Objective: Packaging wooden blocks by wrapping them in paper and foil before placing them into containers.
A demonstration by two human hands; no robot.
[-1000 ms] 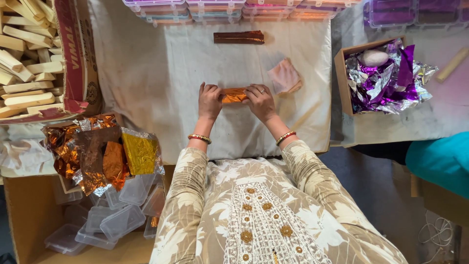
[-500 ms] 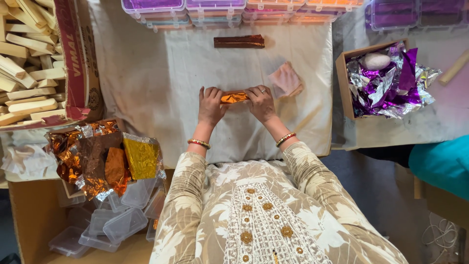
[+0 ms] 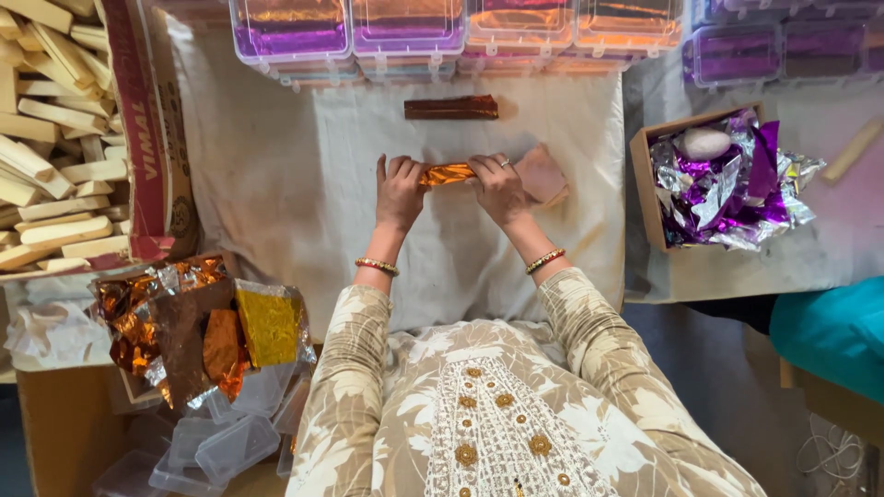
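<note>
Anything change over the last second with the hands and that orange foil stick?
Hardly. Both hands, left and right, stay clamped on the ends of the orange foil stick over the white cloth; any shift is too slight to tell. The brown foil stick and the pink pad have not moved.

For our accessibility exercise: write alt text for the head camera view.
Two hands, left hand and right hand, grip the ends of an orange foil-wrapped bar over a white cloth. A brown wrapped bar lies beyond, a box of purple foil to the right.
</note>
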